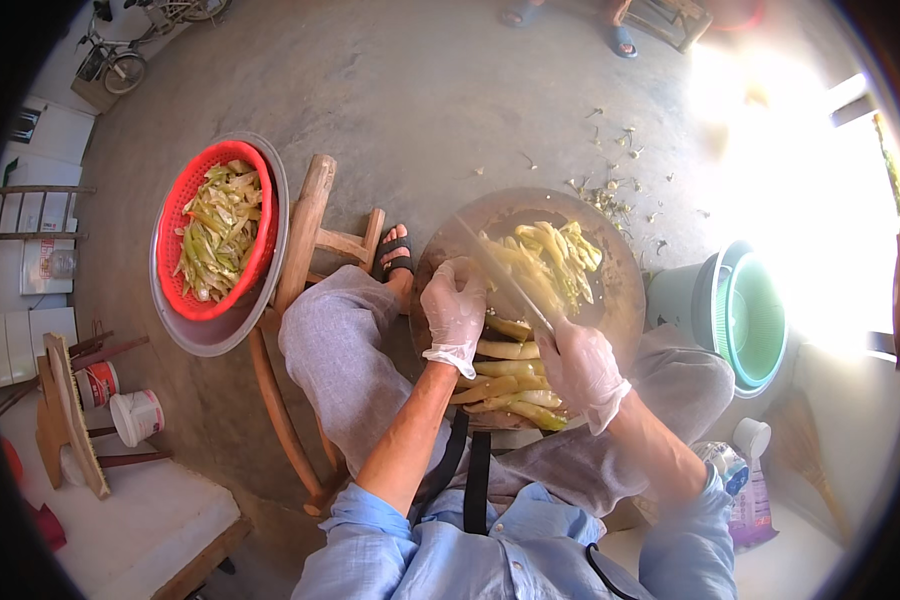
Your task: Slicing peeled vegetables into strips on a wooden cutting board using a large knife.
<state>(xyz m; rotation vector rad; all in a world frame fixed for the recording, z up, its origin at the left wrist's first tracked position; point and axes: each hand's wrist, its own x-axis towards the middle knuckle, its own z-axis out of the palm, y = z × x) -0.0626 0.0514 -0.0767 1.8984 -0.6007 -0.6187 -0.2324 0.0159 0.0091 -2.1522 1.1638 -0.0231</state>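
Observation:
A round cutting board [615, 300] lies before me at knee height. My right hand [581, 367], in a clear plastic glove, grips a cleaver [514, 289] whose blade slants up to the left over the board. My left hand [456, 307], gloved too, has its fingers curled at the board's left side, beside the blade; whether anything is in them is hidden. Cut pale green peppers [559, 251] are heaped beyond the blade, partly blurred. Several whole long peppers [506, 386] lie in a row on the near side, between my forearms.
A red plastic colander [166, 259] of cut peppers sits in a grey metal basin [229, 341] at left, beside a wooden chair [307, 225]. Green buckets [682, 300] stand at right. Pepper stems [607, 196] litter the floor. Another person's slippered foot [622, 41] shows at the top.

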